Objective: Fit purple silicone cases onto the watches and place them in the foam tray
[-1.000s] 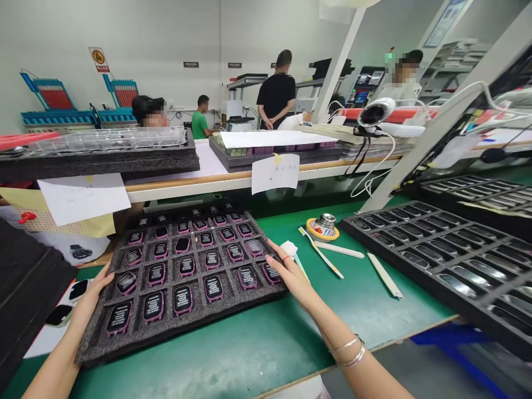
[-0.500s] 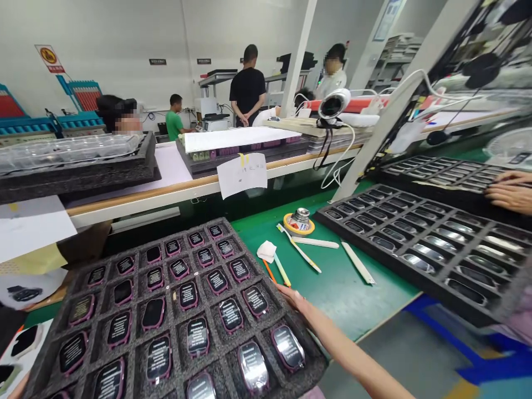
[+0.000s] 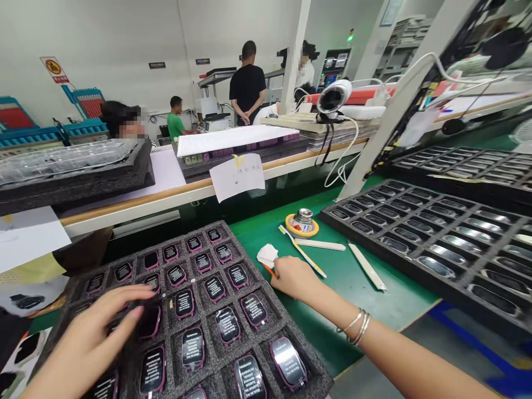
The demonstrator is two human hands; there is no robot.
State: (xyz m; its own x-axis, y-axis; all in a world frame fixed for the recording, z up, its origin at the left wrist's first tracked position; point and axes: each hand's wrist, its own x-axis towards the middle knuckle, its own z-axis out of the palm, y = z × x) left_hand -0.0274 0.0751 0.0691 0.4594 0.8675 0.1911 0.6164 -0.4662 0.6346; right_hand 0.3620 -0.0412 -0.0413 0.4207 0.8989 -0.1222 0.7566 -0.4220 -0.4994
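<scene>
A dark foam tray (image 3: 266, 302) holds rows of smartwatches with purple frames. Most of their screens show white text; a few are dark. Over the tray's left part, my left hand (image 3: 93, 330) has its fingers stretched out and thumb apart, beside a dark-screened smartwatch (image 3: 150, 322). No watch shows in its grasp. On the green mat (image 3: 344, 299), just past the tray's right edge, my right hand (image 3: 293, 277) is closed on a thin orange stick (image 3: 270, 271). A crumpled white wad (image 3: 266, 254) touches or lies close to the stick's far end; its fingertips are partly hidden.
A toothbrush (image 3: 305, 252), white strips (image 3: 368, 266) and a metal-topped bottle in a yellow ring (image 3: 303, 223) lie beyond my right hand. Another dark tray of watch-like pieces (image 3: 415, 221) stands right. A shelf edge (image 3: 195, 193) runs across behind, with a camera-like device (image 3: 333, 97).
My right hand has left the tray's right edge and closed on the orange stick. My left hand has come in over the tray from the lower left.
</scene>
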